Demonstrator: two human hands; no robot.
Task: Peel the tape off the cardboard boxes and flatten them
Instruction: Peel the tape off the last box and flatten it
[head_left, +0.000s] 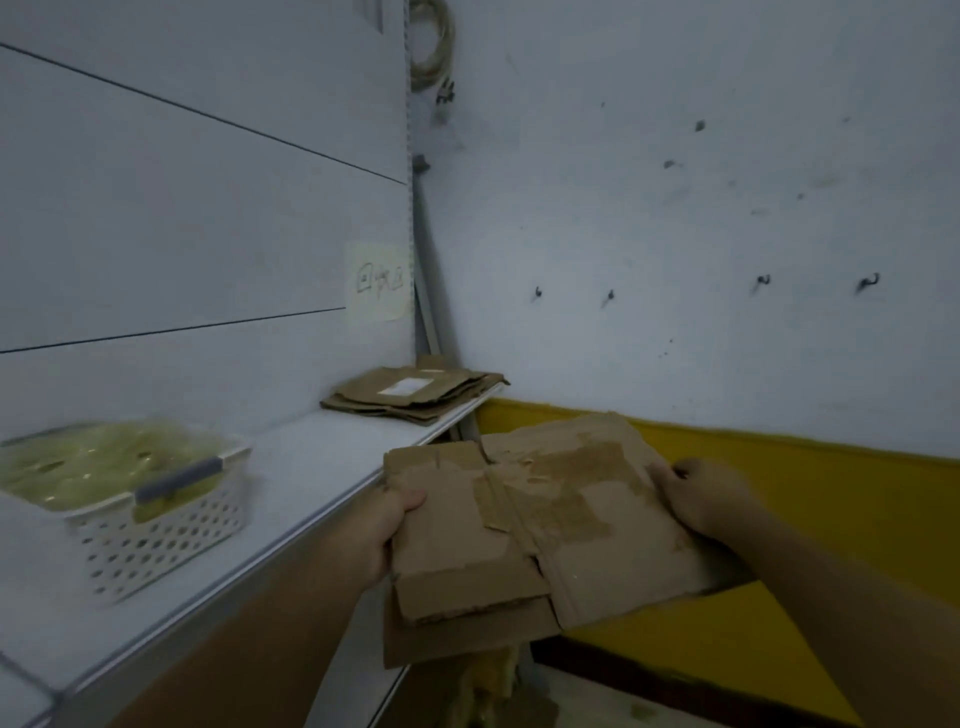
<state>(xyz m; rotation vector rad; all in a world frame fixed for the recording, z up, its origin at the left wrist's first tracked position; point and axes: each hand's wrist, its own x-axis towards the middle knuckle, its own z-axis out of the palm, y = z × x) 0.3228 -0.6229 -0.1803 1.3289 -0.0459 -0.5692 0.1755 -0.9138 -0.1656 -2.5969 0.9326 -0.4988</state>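
Note:
I hold a flattened brown cardboard box (561, 525) in both hands in front of me, just off the shelf's front edge. Its top face is torn and scuffed where tape has come away. My left hand (376, 530) grips its left edge with the thumb on top. My right hand (701, 499) grips its right edge. A stack of flattened cardboard boxes (415, 397) with a white label lies at the far end of the white shelf (291, 467), in the corner.
A white perforated basket (161, 540) filled with crumpled clear tape stands on the shelf at the left. Walls close the left and back sides, with small hooks (761, 283) on the back wall and a paper note (379, 283). A yellow band runs below.

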